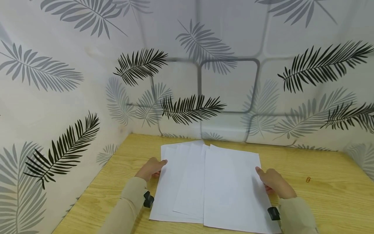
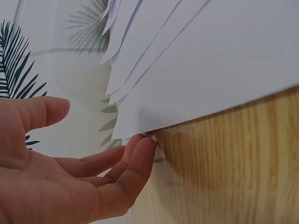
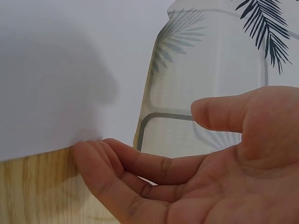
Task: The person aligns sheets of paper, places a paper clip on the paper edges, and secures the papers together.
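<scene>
Several blank white sheets of paper point(image 1: 182, 182) lie fanned out and overlapping on the table, with another sheet or stack of white paper point(image 1: 230, 188) beside them on the right. At the outer left edge is my left hand point(image 1: 151, 168); its fingertips touch the paper's edge from the side, and the thumb stands apart from them in the left wrist view. My right hand point(image 1: 274, 182) mirrors this at the outer right edge, fingertips point(image 3: 86, 151) against the paper and thumb raised away from it. Neither hand pinches the paper. How many sheets lie on the right cannot be told.
A small reddish paper clip point(image 1: 308, 179) lies on the wood-grain table point(image 1: 330, 201), right of the right hand. Behind and to the left hangs a pale curtain point(image 1: 228, 84) with leaf prints. Dark camera mounts point(image 1: 148, 199) sit at both cuffs.
</scene>
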Demonstrator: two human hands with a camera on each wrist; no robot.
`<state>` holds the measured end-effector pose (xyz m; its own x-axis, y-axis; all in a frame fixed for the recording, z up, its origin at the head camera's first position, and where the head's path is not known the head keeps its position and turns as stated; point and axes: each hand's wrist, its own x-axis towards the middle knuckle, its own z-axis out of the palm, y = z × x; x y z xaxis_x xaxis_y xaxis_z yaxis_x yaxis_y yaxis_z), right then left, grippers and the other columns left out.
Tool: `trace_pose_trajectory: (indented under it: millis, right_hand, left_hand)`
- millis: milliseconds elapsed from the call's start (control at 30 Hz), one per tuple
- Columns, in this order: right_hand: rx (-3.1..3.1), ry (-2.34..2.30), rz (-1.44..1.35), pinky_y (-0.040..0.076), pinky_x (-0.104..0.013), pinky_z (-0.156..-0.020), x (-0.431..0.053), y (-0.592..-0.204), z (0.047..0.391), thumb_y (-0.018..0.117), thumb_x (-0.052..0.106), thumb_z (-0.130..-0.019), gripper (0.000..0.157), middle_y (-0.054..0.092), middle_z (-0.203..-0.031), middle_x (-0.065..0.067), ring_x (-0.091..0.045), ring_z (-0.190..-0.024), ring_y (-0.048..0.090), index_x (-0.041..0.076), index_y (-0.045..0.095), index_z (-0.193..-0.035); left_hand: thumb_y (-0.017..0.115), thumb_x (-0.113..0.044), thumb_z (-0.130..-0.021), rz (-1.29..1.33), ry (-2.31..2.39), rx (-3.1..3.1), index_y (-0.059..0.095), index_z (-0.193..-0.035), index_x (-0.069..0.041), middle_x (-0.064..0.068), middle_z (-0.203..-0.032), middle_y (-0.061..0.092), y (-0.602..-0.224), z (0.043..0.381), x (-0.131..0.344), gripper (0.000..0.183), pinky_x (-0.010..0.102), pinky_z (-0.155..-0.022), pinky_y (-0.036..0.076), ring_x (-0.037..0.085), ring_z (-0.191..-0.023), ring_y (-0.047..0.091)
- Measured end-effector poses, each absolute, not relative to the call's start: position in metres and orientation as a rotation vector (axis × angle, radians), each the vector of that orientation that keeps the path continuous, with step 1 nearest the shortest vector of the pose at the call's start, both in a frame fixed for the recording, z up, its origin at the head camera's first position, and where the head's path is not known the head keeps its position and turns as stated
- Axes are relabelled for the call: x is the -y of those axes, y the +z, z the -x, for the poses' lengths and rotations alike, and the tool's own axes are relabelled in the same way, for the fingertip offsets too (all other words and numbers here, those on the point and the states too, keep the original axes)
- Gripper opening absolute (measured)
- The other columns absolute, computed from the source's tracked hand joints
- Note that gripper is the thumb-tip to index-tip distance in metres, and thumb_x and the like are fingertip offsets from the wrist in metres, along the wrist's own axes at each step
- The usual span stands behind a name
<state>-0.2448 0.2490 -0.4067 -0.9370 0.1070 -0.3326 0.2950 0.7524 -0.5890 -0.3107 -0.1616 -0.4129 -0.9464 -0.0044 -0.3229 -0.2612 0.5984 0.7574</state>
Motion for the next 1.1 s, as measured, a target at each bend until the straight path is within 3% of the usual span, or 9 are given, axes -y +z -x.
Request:
trace_pose_trajectory:
  millis: [167, 267, 400, 700, 967, 1100]
  right_hand:
    - [-2.673, -0.973, -0.303, 0.049, -0.027, -0.056, -0.247, -0.405, 0.244, 0.032, 0.033, -0.104, 0.050, 0.047, -0.073, -0.014, -0.022, -0.063, 0.051, -0.015, 0.044, -0.096]
    - [-2.676, -0.972, -0.299, 0.048, -0.026, -0.055, -0.246, -0.405, 0.245, 0.032, 0.033, -0.103, 0.049, 0.046, -0.071, -0.013, -0.021, -0.061, 0.051, -0.013, 0.045, -0.092]
    - [-2.667, -0.965, -0.315, 0.048, -0.025, -0.055, -0.244, -0.405, 0.245, 0.032, 0.034, -0.104, 0.050, 0.046, -0.071, -0.013, -0.020, -0.060, 0.050, -0.014, 0.045, -0.093]
    - [-2.666, -0.979, -0.314, 0.046, -0.024, -0.052, -0.242, -0.406, 0.245, 0.033, 0.034, -0.104, 0.051, 0.047, -0.070, -0.013, -0.019, -0.057, 0.051, -0.015, 0.044, -0.095]
    - [-2.668, -0.990, -0.308, 0.049, -0.025, -0.055, -0.237, -0.404, 0.245, 0.034, 0.034, -0.103, 0.053, 0.047, -0.073, -0.014, -0.021, -0.061, 0.052, -0.018, 0.043, -0.102]
    - [-2.683, -0.973, -0.295, 0.049, -0.025, -0.054, -0.235, -0.406, 0.245, 0.034, 0.034, -0.104, 0.052, 0.048, -0.071, -0.014, -0.020, -0.059, 0.052, -0.017, 0.044, -0.099]
  left_hand:
    - [0.051, -0.030, -0.099, 0.214, 1.280, -2.532, 0.047, -0.105, 0.007, 0.007, -0.073, 0.046, -0.412, 0.311, 0.159, 0.038, 0.025, -0.056, 0.041, 0.016, -0.061, 0.041]
    - [0.051, -0.029, -0.100, 0.207, 1.301, -2.521, 0.045, -0.108, 0.008, 0.006, -0.073, 0.043, -0.410, 0.310, 0.156, 0.038, 0.026, -0.057, 0.040, 0.016, -0.059, 0.039]
    - [0.050, -0.028, -0.100, 0.187, 1.325, -2.514, 0.041, -0.117, 0.010, 0.008, -0.080, 0.040, -0.409, 0.308, 0.154, 0.042, 0.029, -0.061, 0.040, 0.017, -0.063, 0.040]
    - [0.049, -0.027, -0.100, 0.150, 1.317, -2.524, 0.042, -0.116, 0.011, 0.010, -0.084, 0.042, -0.412, 0.307, 0.148, 0.042, 0.029, -0.063, 0.042, 0.017, -0.063, 0.041]
    - [0.049, -0.026, -0.101, 0.135, 1.319, -2.512, 0.039, -0.123, 0.013, 0.018, -0.106, 0.045, -0.410, 0.305, 0.142, 0.046, 0.033, -0.071, 0.042, 0.021, -0.075, 0.044]
    - [0.049, -0.026, -0.101, 0.140, 1.314, -2.510, 0.038, -0.125, 0.013, 0.017, -0.105, 0.045, -0.411, 0.305, 0.139, 0.047, 0.032, -0.070, 0.043, 0.021, -0.074, 0.046]
